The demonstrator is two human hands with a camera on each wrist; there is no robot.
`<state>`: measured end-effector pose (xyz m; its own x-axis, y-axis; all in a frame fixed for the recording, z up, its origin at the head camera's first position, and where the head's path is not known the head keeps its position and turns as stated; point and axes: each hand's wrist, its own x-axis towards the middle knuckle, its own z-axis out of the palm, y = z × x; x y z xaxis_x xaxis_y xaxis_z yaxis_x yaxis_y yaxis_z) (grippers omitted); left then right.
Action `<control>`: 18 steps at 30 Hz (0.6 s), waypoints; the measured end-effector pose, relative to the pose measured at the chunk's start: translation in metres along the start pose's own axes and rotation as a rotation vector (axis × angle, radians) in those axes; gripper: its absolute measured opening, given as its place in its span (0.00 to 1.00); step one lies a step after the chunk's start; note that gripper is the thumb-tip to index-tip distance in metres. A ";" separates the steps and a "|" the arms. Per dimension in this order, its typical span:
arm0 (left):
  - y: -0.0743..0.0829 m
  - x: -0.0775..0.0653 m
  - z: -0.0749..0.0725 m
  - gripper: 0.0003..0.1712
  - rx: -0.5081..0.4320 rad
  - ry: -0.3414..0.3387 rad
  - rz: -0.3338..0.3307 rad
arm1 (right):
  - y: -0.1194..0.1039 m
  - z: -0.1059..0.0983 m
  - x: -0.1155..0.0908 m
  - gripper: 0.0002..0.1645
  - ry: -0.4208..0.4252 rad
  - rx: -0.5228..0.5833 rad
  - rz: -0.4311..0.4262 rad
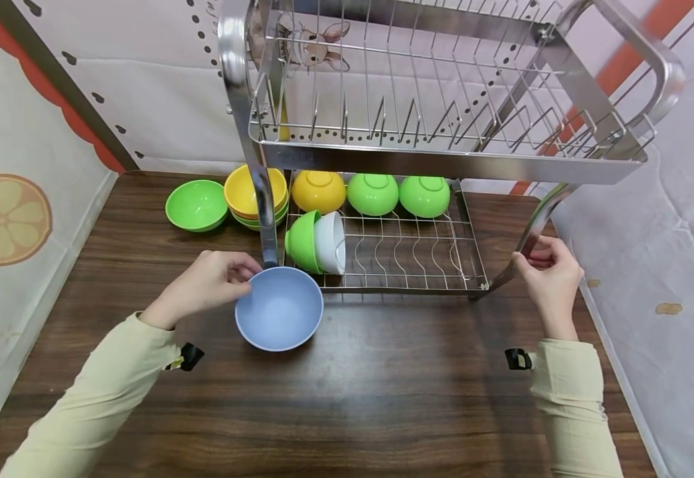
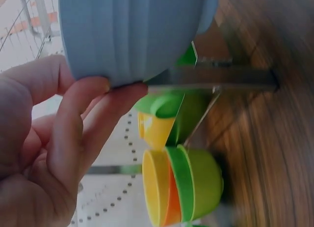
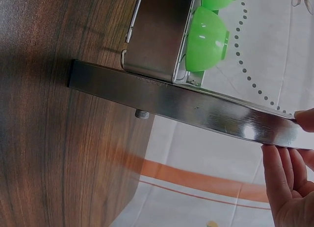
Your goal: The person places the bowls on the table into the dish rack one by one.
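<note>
My left hand (image 1: 215, 282) pinches the rim of a light blue bowl (image 1: 279, 309) between thumb and fingers. In the head view the bowl is just in front of the left leg of a two-tier metal dish rack (image 1: 442, 162), its inside facing up. The left wrist view shows the ridged outer wall of the blue bowl (image 2: 132, 36) above my fingertips (image 2: 93, 85). My right hand (image 1: 552, 279) grips the rack's right front leg (image 3: 196, 107), thumb on one edge and fingers on the other.
On the lower tier, a yellow bowl (image 1: 319, 191) and two green bowls (image 1: 373, 194) sit upside down at the back. A green bowl (image 1: 302, 242) and a white bowl (image 1: 331, 243) stand on edge at left. Stacked bowls (image 1: 245, 192) and a green bowl (image 1: 196, 206) are left of the rack.
</note>
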<state>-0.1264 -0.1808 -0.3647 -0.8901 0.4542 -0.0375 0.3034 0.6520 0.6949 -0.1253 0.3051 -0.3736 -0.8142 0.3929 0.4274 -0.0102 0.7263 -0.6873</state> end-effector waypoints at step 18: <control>0.027 0.018 0.034 0.12 -0.085 0.081 -0.008 | 0.001 0.001 0.000 0.18 0.006 -0.003 -0.013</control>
<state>-0.1223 -0.1346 -0.3709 -0.9178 0.3969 0.0124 0.2697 0.6002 0.7530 -0.1253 0.3053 -0.3747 -0.8108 0.3864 0.4396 -0.0189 0.7334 -0.6796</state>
